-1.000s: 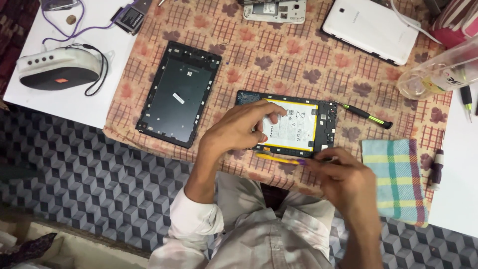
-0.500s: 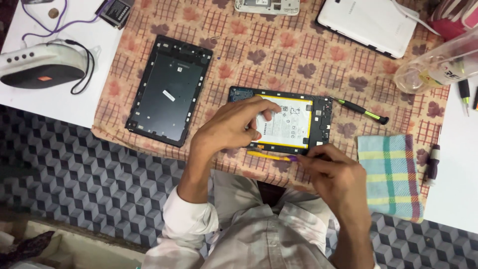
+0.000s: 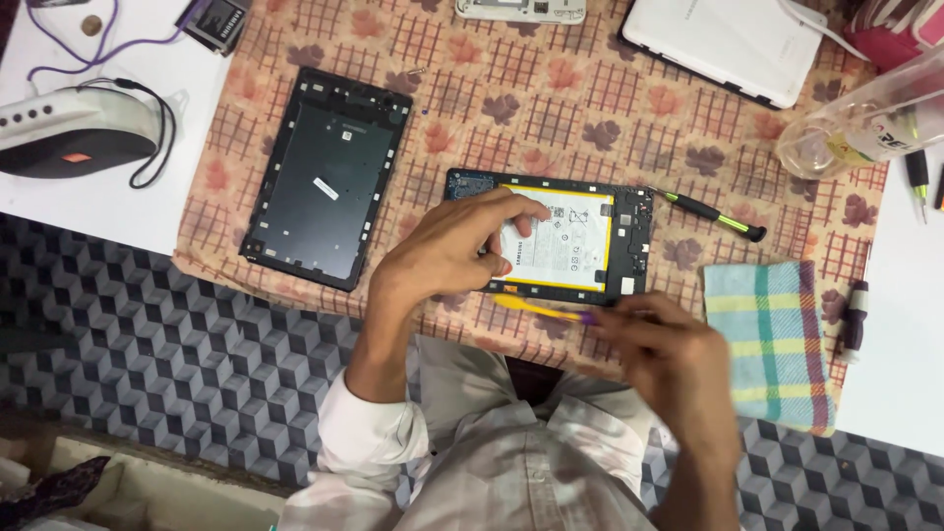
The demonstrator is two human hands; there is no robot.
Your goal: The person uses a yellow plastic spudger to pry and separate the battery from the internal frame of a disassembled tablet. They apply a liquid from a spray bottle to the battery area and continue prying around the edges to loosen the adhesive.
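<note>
With the left hand [image 3: 447,258] pressing the opened tablet [image 3: 551,234] flat near the bench's front edge, the right hand [image 3: 669,354], pinching the yellow pry tool [image 3: 541,308], should probably lever gently under the battery.

You wear a pale, whitish long-sleeved shirt, its cuff turned back above your left hand [image 3: 447,258]. Your right hand [image 3: 669,359] and forearm are bare. Both hands are without gloves or rings.

Hidden: left part of opened tablet [image 3: 580,241] under left hand [image 3: 447,256] | Blurred: right hand [image 3: 669,354], grip on yellow tool [image 3: 536,308] unclear | Cut off: white tablet [image 3: 728,44], plastic bottle [image 3: 865,123] at edges
</note>
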